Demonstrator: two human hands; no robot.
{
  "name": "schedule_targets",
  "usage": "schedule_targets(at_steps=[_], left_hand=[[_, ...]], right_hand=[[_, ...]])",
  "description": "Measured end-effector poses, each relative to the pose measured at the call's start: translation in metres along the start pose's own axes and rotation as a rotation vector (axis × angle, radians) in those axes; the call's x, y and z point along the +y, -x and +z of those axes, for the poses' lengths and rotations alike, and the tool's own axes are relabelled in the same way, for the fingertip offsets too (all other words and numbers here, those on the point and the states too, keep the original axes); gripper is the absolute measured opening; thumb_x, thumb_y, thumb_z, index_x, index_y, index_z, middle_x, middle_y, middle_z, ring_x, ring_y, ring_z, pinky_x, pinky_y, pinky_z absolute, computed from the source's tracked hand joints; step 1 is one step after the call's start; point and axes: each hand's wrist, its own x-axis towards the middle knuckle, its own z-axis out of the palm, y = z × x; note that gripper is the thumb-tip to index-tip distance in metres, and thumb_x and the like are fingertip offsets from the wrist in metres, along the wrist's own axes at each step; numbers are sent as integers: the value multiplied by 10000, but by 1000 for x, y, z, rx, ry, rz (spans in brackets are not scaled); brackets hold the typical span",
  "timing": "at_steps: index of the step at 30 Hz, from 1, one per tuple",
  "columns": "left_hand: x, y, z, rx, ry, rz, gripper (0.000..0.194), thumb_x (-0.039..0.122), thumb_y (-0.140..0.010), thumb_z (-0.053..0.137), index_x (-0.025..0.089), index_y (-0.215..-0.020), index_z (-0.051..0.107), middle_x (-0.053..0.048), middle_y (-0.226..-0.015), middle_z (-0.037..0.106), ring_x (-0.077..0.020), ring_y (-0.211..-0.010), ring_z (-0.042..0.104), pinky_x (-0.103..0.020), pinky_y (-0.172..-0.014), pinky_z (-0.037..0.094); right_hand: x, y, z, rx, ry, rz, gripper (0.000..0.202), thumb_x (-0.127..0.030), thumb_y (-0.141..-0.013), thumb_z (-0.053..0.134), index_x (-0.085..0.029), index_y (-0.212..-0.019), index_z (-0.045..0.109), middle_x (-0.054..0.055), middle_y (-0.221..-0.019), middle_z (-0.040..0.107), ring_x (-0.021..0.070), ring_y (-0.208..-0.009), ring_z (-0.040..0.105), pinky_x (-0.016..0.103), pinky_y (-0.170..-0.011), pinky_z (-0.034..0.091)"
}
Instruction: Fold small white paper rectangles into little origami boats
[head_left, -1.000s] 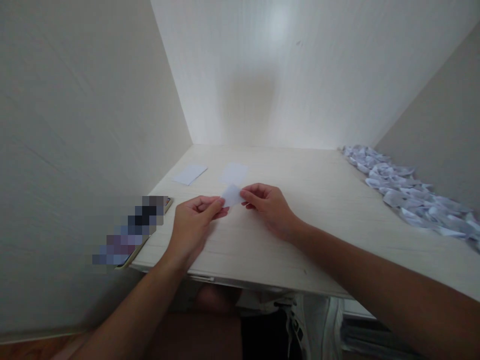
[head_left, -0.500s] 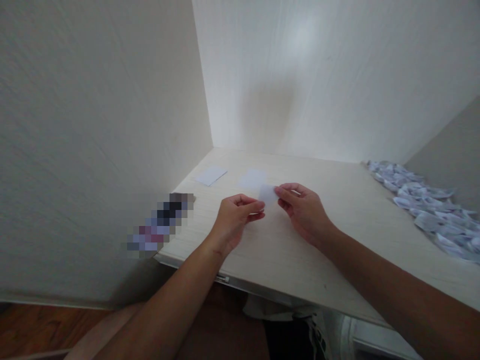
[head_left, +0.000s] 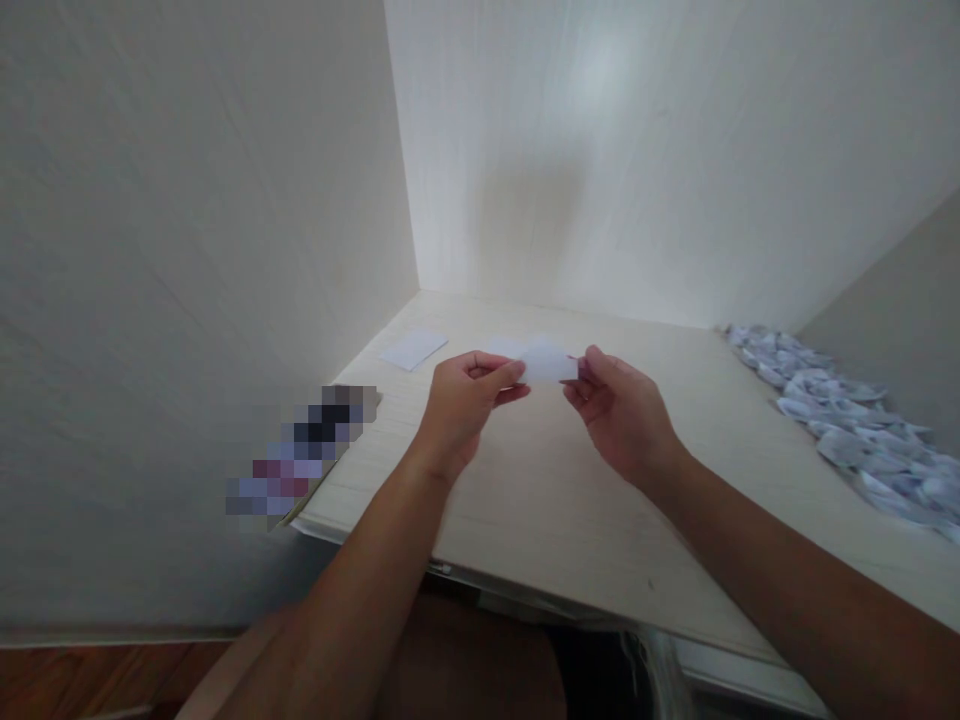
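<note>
Evidently, you held the small white paper (head_left: 547, 362) up between your two hands, just above the tabletop (head_left: 555, 510), so that its face lay open to your view and neither palm covered it. Your left hand (head_left: 466, 400) gripped its left edge, thumb on top and fingers curled beneath, a pinch that likely steadied so thin a piece without creasing its middle. Your right hand (head_left: 628, 412) was half curled at the opposite edge, fingertips at the paper; whether the thumb was closed on it, you couldn't have told from this view. With a hand at either end, the sheet could presumably be kept flat and level.

Behind the held piece, a pale sheet (head_left: 502, 346) lay on the table, partly hidden, and farther left lay a white sheet (head_left: 414, 350), both within easy reach of your left hand. Along the right side ran a long heap of crumpled-looking white paper pieces (head_left: 847, 405), well apart from your hands, which probably left you working room. At the left edge rested a pixelated object (head_left: 307, 455), too obscured to identify, clear of both forearms.
</note>
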Motion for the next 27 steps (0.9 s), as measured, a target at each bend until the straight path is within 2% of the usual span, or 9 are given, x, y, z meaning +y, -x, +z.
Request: schedule_targets(at_steps=[4,7,12,15,19,24,27], left_hand=[[11,-2,-14,-91,-57,64,267,227,-615,933,111,-694,707,-44,-714,742,-130,-690,699,-283,-736,635],[15,-2,-26,-138,-137,118,254,253,-656,932,117,-733,732,-44,-748,756,-121,-696,700,-271,-732,643],[16,-4,-38,-179,-241,181,207,254,-715,909,136,-763,747,-39,-778,767,-130,-712,721,-269,-736,654],[13,-4,-41,-161,-275,209,186,254,-741,891,150,-772,741,-26,-771,766,-133,-691,722,-276,-707,661],[6,1,-39,-147,-297,159,185,251,-739,887,148,-757,734,-27,-779,770,-140,-671,725,-293,-692,669],[-1,10,-27,-25,-208,128,183,233,-730,883,147,-744,722,-6,-683,742,-128,-651,723,-267,-702,662],[-4,11,-22,-20,-203,118,210,252,-731,882,148,-743,701,-13,-680,745,-135,-642,723,-280,-700,660]], right_hand=[[-11,-3,-3,-157,-141,229,228,-354,-759,874,-174,-740,735,-10,-747,745,89,-691,680,201,-701,556],[-11,-1,-6,-246,-136,285,234,-331,-731,897,-164,-791,744,-22,-757,737,73,-659,662,180,-651,537],[-5,4,-7,-319,-53,341,307,-392,-693,927,-183,-826,747,-8,-831,732,91,-714,666,203,-650,517],[-1,4,-6,-313,40,235,302,-418,-697,918,-190,-816,760,-5,-807,721,91,-705,640,221,-651,484],[5,6,-4,-233,228,0,184,-302,-698,915,-207,-774,777,-17,-680,699,92,-636,576,251,-628,433],[11,14,3,-142,256,-109,134,-243,-716,883,-231,-782,768,-23,-714,701,107,-664,584,295,-708,485],[12,17,6,-80,269,-175,101,-230,-746,845,-247,-786,755,-29,-718,685,119,-683,593,317,-744,509]])
